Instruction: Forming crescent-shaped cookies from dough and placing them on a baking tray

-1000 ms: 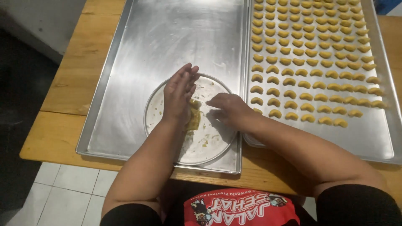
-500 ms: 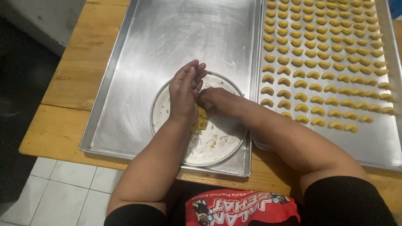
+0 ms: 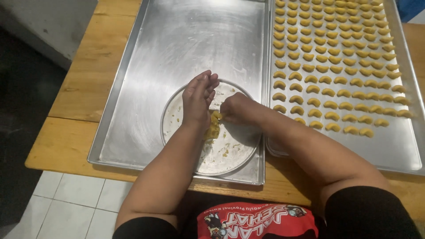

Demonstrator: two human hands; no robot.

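Note:
A round metal plate [image 3: 230,155] dusted with flour and dough crumbs lies in the near right corner of a big steel tray [image 3: 177,48]. A lump of yellow dough [image 3: 214,125] sits on the plate between my hands. My left hand [image 3: 199,97] stands edge-on with straight fingers, pressed against the dough's left side. My right hand [image 3: 237,108] is curled, its fingertips pinching at the top of the dough.
A second steel tray [image 3: 398,146] on the right holds several rows of small yellow crescent-shaped dough pieces [image 3: 330,79]. Both trays rest on a wooden table [image 3: 75,93]. White floor tiles [image 3: 66,208] show below the table's near edge.
My right hand has slid left from the plate's right side to meet my left hand at the dough. The view has shifted slightly.

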